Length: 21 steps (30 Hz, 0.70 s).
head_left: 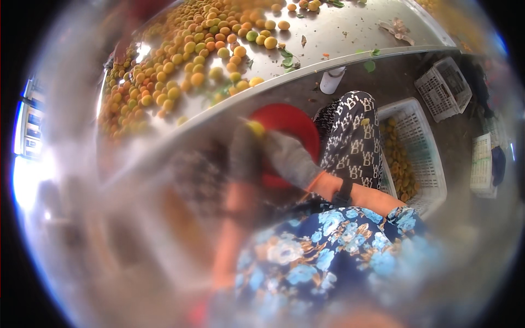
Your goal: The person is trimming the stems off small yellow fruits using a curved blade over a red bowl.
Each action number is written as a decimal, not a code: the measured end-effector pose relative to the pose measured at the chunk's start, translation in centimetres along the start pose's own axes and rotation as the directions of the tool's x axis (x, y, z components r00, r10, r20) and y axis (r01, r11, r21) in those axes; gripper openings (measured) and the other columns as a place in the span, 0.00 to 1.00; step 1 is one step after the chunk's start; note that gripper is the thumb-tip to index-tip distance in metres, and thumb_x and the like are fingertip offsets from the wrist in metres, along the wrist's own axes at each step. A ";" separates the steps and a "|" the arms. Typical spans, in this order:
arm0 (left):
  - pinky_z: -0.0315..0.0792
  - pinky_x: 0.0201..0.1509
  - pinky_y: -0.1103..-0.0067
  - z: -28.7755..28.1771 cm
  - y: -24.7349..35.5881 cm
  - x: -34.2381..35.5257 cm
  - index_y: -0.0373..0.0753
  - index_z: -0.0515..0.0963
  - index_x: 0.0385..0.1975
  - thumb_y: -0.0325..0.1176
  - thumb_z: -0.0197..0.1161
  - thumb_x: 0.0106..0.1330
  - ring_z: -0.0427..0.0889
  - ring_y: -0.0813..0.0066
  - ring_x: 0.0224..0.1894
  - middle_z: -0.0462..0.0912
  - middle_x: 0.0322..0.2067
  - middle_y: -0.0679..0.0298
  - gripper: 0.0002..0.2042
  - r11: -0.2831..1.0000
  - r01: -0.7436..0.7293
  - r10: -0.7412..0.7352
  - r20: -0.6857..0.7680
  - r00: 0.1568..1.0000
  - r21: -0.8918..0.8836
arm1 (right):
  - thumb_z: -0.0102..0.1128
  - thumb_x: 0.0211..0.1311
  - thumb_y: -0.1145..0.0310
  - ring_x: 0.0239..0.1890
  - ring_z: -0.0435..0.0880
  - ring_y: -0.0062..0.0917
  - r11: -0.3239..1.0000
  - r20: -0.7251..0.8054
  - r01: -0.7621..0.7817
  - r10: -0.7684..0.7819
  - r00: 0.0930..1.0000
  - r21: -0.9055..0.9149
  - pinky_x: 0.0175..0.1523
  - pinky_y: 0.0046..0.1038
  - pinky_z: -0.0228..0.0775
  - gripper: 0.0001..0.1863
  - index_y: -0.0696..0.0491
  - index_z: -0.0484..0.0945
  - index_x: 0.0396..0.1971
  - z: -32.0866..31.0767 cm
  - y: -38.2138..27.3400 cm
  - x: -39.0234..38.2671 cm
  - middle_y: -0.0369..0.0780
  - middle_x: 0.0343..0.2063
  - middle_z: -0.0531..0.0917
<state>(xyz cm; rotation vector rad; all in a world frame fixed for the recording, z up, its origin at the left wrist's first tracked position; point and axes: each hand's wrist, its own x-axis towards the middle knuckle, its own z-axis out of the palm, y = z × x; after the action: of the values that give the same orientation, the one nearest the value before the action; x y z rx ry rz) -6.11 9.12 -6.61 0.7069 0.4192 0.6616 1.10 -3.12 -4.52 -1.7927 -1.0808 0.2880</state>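
Both of your hands are in grey gloves, held low in front of you under the edge of the metal sorting table (350, 33). Your left hand (245, 156) is blurred, yet you can make out a small yellow-green fruit (255, 128) at its fingertips, so the fingers look closed around it. Your right hand (290, 158) lies just beside the left, over the red bowl (287, 123) — its fingers curl downward, but the blur hides whether they grip anything, so I cannot tell. A dark watch band (344, 192) sits on your right wrist.

The red bowl is tucked below the table rim, between your hands and your patterned black-and-white trouser leg (355, 142). On the table above, a wide heap of orange and yellow apricots (191, 49) spreads across the left half, with a few green ones and loose leaves (287, 57) scattered toward the bare steel on the right.

To your right on the floor stands a white plastic crate (426, 158) with apricots lying in its bottom. Further right, another white crate (443, 87) stands well apart from the first. A white cup-like container (331, 80) stands on the floor just under the table edge. Your blue floral top (322, 257) fills the lower part of the view — much of the left side is smeared by the lens.
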 end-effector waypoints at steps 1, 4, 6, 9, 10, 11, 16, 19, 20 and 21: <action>0.77 0.51 0.70 0.0 0.2 0.0 0.34 0.76 0.47 0.40 0.60 0.72 0.82 0.67 0.42 0.82 0.39 0.58 0.15 1.000 -0.006 0.006 -0.017 1.000 -0.019 | 0.56 0.68 0.59 0.45 0.83 0.48 1.000 -0.005 0.021 -0.021 1.000 0.015 0.49 0.42 0.75 0.20 0.56 0.76 0.52 0.3 0.2 -0.1 0.53 0.39 0.84; 0.78 0.50 0.70 0.6 0.6 -0.5 0.33 0.76 0.47 0.39 0.60 0.72 0.82 0.68 0.41 0.82 0.39 0.58 0.15 0.998 0.057 -0.058 0.010 0.998 0.034 | 0.57 0.68 0.58 0.45 0.83 0.48 0.998 -0.018 0.040 -0.040 0.999 0.040 0.49 0.42 0.75 0.20 0.56 0.76 0.52 0.7 0.5 -0.4 0.52 0.39 0.84; 0.78 0.50 0.70 1.4 0.6 -1.0 0.34 0.75 0.47 0.40 0.60 0.73 0.83 0.68 0.41 0.82 0.40 0.57 0.15 0.990 0.130 -0.133 -0.044 0.990 -0.060 | 0.57 0.68 0.57 0.45 0.84 0.47 0.998 0.006 -0.046 0.045 0.999 0.053 0.49 0.42 0.75 0.20 0.56 0.77 0.52 0.3 0.2 -0.4 0.52 0.40 0.84; 0.78 0.50 0.72 2.2 0.1 -1.4 0.34 0.74 0.49 0.40 0.57 0.74 0.83 0.67 0.42 0.82 0.42 0.57 0.15 0.973 0.108 -0.138 -0.139 0.981 -0.202 | 0.56 0.69 0.56 0.45 0.84 0.47 0.950 0.097 -0.273 0.260 0.961 0.150 0.49 0.42 0.75 0.20 0.56 0.78 0.51 -1.0 -0.6 -0.1 0.52 0.40 0.84; 0.77 0.51 0.72 2.3 0.0 -1.3 0.34 0.74 0.50 0.41 0.56 0.74 0.82 0.67 0.42 0.82 0.42 0.57 0.16 0.996 0.037 -0.044 -0.095 0.994 -0.081 | 0.57 0.69 0.56 0.45 0.84 0.47 0.946 0.097 -0.305 0.295 0.951 0.110 0.49 0.42 0.75 0.20 0.56 0.78 0.50 -1.4 -0.9 0.1 0.52 0.40 0.84; 0.77 0.51 0.73 2.2 0.0 -1.1 0.34 0.74 0.51 0.41 0.56 0.75 0.82 0.68 0.42 0.81 0.43 0.58 0.16 1.000 0.006 -0.006 -0.040 0.999 0.000 | 0.57 0.68 0.56 0.44 0.84 0.47 0.957 0.080 -0.269 0.262 0.962 0.105 0.49 0.42 0.75 0.20 0.56 0.78 0.49 -1.7 -1.0 0.2 0.52 0.39 0.84; 0.76 0.52 0.76 0.3 0.3 -0.8 0.35 0.73 0.54 0.41 0.55 0.75 0.81 0.71 0.43 0.81 0.43 0.60 0.17 0.940 -0.124 0.065 0.190 0.980 0.318 | 0.57 0.69 0.55 0.43 0.84 0.47 0.988 0.059 -0.152 0.151 0.987 0.002 0.48 0.41 0.75 0.19 0.56 0.79 0.48 -1.5 -0.8 0.0 0.52 0.38 0.84; 0.76 0.52 0.75 -0.4 -0.1 -0.8 0.35 0.74 0.54 0.41 0.55 0.74 0.80 0.70 0.43 0.81 0.42 0.60 0.17 0.920 -0.157 0.109 0.151 0.982 0.360 | 0.56 0.69 0.55 0.42 0.84 0.47 0.994 0.066 -0.099 0.101 0.993 -0.038 0.48 0.42 0.74 0.19 0.55 0.79 0.48 -1.1 -0.1 -0.7 0.52 0.37 0.84; 0.76 0.52 0.75 -0.4 -0.1 -0.6 0.35 0.75 0.53 0.41 0.56 0.74 0.80 0.70 0.43 0.81 0.41 0.60 0.17 0.933 -0.168 0.119 0.166 0.979 0.318 | 0.56 0.69 0.55 0.42 0.84 0.47 0.996 0.071 -0.075 0.078 0.994 -0.047 0.47 0.42 0.74 0.19 0.55 0.79 0.48 -1.0 0.0 -1.0 0.52 0.36 0.84; 0.76 0.51 0.74 -0.6 0.1 -0.4 0.35 0.75 0.53 0.41 0.56 0.74 0.81 0.69 0.43 0.81 0.41 0.60 0.17 0.956 -0.123 0.099 0.101 0.990 0.266 | 0.56 0.69 0.55 0.41 0.84 0.47 0.996 0.060 -0.013 0.018 0.998 -0.094 0.47 0.42 0.74 0.20 0.56 0.79 0.48 -0.9 0.2 -1.2 0.52 0.36 0.84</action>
<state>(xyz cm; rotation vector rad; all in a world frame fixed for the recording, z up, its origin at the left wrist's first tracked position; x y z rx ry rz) -6.78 9.21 -6.90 1.0232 0.3960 0.6837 1.02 -4.59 -4.55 -1.8867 -1.1398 0.3076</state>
